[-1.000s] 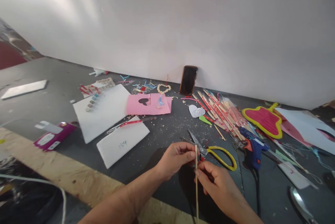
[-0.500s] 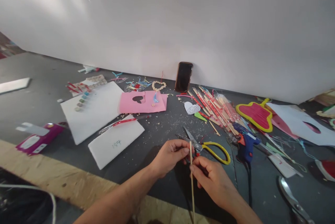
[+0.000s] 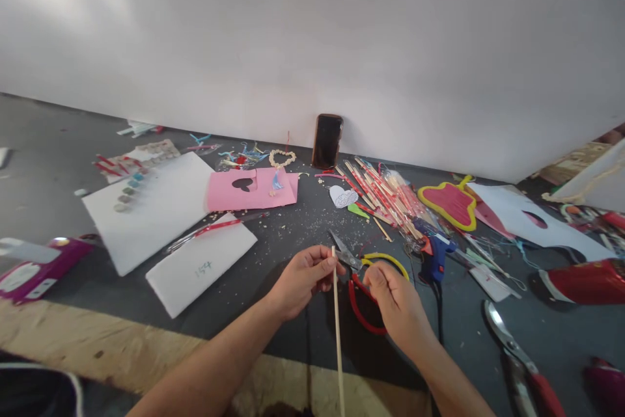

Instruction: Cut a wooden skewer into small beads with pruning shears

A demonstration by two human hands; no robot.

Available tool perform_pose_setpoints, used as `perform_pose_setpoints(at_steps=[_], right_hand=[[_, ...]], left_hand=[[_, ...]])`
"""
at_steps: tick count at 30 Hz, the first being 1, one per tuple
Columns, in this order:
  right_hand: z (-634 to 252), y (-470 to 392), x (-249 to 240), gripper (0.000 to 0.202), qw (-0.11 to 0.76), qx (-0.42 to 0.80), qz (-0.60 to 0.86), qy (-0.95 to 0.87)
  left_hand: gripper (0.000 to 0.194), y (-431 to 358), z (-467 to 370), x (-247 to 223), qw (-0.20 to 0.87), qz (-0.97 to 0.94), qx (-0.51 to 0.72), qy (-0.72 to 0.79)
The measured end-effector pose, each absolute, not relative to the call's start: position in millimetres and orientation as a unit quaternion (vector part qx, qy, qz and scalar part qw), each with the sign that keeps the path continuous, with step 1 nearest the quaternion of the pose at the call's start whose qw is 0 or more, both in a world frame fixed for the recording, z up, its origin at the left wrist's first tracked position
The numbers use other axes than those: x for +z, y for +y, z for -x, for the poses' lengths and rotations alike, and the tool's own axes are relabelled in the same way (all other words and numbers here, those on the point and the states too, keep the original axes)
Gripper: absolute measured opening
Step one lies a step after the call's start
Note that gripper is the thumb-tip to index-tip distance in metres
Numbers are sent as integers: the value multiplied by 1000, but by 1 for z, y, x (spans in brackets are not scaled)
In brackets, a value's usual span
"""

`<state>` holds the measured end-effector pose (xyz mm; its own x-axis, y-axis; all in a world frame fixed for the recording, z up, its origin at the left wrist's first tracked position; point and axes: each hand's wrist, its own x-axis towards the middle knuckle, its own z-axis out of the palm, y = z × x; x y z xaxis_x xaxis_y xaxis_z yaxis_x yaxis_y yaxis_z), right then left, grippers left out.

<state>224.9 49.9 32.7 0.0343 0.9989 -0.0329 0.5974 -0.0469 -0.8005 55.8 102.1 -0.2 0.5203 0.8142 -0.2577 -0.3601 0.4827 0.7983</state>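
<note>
Thin wooden stick (image 3: 337, 332) in hand at a dark table (image 3: 283, 235). The left hand (image 3: 305, 280) pinches the stick near its upper end between thumb and fingers, the shaft running back toward the person. The right hand (image 3: 396, 300), apart from the stick, is curled near the handles of the scissors (image 3: 355, 263); from here I cannot tell whether its fingertips meet or grip anything. Beyond lie a white paper heart (image 3: 342, 196) and red-patterned wrapped sticks (image 3: 378, 192); to the right, a blue glue gun (image 3: 434, 257).

The stick (image 3: 337, 313) is matt wood, probably smooth, and the scissor blades (image 3: 346, 251) metal.
</note>
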Motion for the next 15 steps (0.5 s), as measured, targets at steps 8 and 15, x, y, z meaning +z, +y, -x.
perform_pose_setpoints(at_steps=[8,15], right_hand=[[-246,52,50,35,370,286,619,-631],[-281,36,72,31,327,196,705,-598]], left_hand=[[25,104,-53,0,818,-321,381,288],[24,105,-51,0,813,-326,383,293]])
